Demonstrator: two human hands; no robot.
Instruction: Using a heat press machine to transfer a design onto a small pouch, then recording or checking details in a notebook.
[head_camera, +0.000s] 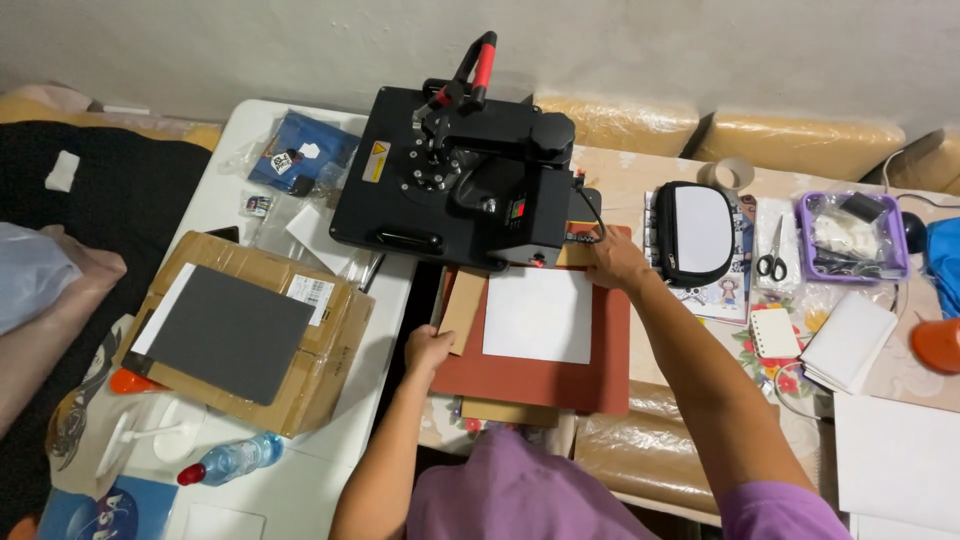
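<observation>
cardboard box (300, 390) with dark grey sheet (228, 333), left on white table (232, 150) | left hand (427, 352), fingers curled on left edge of red-brown pad (610, 350) | white sheet (538, 315) lying on pad | black heat press (460, 180) behind | right hand (615, 262), fingers at pad's far corner beside press; grip unclear | risk: uneven pull could shift sheet; fingers near press plate

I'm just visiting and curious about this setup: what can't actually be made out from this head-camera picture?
- Far edge of the red-brown mat and white sheet: hidden under the black heat press.
- Right hand fingertips: tucked against the press, so their grip is unclear.
- Left hand: fingers curl over the mat's edge, out of sight.
- Contents of the purple tray: too small.
- Orange object: cut off by the right edge.
</observation>
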